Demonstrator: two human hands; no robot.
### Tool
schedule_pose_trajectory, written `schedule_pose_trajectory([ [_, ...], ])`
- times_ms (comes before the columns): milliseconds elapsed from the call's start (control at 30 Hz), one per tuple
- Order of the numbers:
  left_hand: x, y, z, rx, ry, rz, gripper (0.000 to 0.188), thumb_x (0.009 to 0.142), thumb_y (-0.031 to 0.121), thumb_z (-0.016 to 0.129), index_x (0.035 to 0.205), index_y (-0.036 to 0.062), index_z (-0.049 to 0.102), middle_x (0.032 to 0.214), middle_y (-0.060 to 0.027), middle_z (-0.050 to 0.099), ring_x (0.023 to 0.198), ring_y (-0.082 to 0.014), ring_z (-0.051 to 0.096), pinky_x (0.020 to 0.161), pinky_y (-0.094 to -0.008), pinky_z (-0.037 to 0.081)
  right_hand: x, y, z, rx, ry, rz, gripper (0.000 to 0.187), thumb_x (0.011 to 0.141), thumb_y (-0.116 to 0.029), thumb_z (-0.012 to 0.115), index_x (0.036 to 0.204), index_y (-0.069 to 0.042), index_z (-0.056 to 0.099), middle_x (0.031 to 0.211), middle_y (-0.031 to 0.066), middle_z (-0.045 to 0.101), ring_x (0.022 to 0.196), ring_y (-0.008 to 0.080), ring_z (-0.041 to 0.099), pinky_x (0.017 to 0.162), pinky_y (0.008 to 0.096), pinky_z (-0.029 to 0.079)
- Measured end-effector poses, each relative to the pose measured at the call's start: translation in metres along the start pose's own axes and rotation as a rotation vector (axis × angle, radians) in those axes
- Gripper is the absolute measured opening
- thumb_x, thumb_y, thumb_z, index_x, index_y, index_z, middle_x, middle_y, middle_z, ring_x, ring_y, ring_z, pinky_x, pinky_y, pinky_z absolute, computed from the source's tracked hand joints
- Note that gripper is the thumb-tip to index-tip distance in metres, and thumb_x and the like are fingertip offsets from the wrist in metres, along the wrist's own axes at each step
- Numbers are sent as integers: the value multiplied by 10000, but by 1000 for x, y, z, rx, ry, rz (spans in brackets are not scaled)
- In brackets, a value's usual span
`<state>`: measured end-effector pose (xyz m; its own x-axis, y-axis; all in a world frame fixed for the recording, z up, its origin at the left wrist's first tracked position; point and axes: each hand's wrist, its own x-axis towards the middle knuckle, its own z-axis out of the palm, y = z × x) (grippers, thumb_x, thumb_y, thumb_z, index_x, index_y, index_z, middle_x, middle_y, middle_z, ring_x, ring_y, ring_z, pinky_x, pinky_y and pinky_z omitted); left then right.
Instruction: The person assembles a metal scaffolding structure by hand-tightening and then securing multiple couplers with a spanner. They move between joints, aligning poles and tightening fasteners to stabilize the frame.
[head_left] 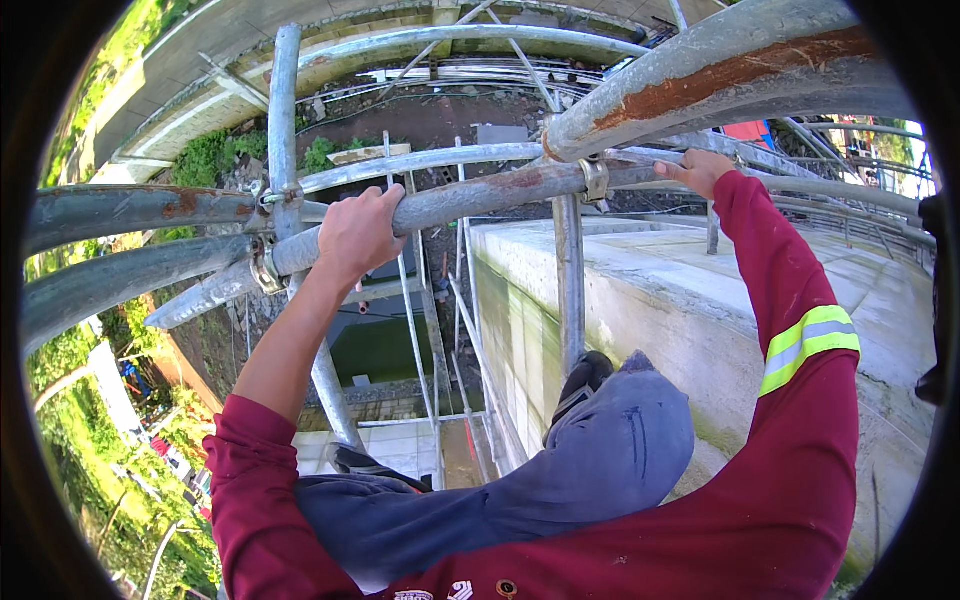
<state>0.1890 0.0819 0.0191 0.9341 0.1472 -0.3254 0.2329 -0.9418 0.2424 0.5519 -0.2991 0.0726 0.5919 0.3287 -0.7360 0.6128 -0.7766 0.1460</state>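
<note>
My left hand (362, 232) is wrapped over a grey metal scaffold tube (480, 198) that runs across in front of me. Farther right, my right hand (700, 172) has its fingers curled on the tubing at the same level; part of its grip is hidden. Between my hands a coupler (596, 181) clamps the tube near the top of an upright post (568, 280). To the left, another coupler (265, 268) joins the tube to a tall upright (284, 120). Both my sleeves are dark red, the right one with a reflective band.
A thick, rust-streaked tube (720, 80) slants overhead at right. Beside my knee lies a broad concrete ledge (640, 270). My shoes (580, 392) are high on the scaffold. Far below are thin poles, a dark green pool (375, 350), rubble and a curved wall.
</note>
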Motion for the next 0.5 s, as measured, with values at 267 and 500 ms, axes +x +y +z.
schedule_pose_trajectory([
  [267, 5, 3, 3, -14, -10, -25, 504, 737, 285, 803, 1177, 130, 611, 979, -133, 687, 848, -355, 714, 750, -478, 579, -95, -102, 101, 1110, -92, 358, 701, 915, -789, 494, 567, -213, 295, 526, -71, 244, 379, 79, 211, 345, 322, 183],
  [500, 2, 10, 0, -13, 7, -7, 534, 731, 297, 813, 1194, 129, 605, 989, -138, 693, 867, -354, 713, 766, -478, 575, -122, -232, 87, 2652, -517, 141, 425, 1017, -479, 547, 773, -153, 427, 623, -42, 329, 502, 93, 332, 472, 275, 332],
])
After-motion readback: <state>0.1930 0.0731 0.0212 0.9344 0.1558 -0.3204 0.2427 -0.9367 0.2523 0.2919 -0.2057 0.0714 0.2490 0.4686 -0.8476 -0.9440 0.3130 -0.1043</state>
